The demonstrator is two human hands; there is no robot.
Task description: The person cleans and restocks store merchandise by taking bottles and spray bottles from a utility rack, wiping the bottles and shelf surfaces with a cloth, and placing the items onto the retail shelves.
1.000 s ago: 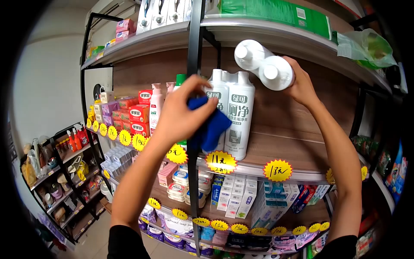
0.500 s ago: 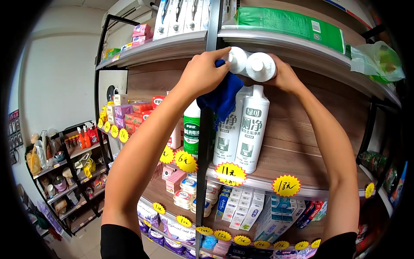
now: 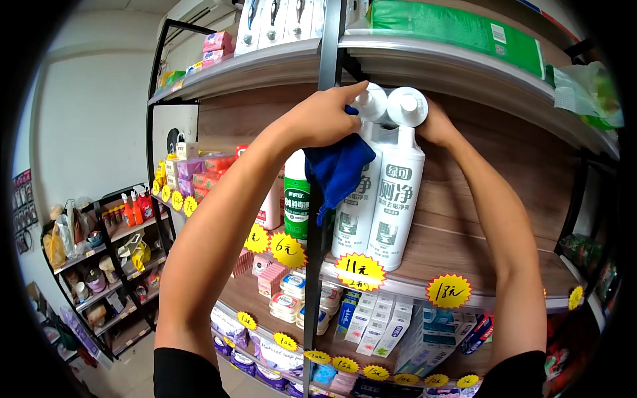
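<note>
A pair of white toilet cleaner bottles [image 3: 406, 108] is held side by side between my hands, with caps towards me. My left hand [image 3: 325, 118] grips the left bottle near its cap, and a blue cloth [image 3: 342, 169] hangs from the same hand. On the right bottle's outer side, my right hand [image 3: 434, 124] has its fingers mostly hidden. Just in front and below, another pair of toilet cleaner bottles [image 3: 397, 205] stands upright on the wooden shelf [image 3: 458, 245]. The bodies of the held bottles are largely hidden behind these.
A black shelf post [image 3: 323, 265] stands left of the bottles, beside a green-labelled bottle [image 3: 296, 199]. Overhead, the upper shelf [image 3: 451, 56] carries a green package [image 3: 451, 30]. Yellow price tags [image 3: 448, 290] line the front edge, above boxes [image 3: 381, 322] on the lower shelf.
The view has shifted slightly. The held bottles sit a little lower and further right in view, now closely behind the standing pair. The blue cloth hangs lower across the left standing bottle.
</note>
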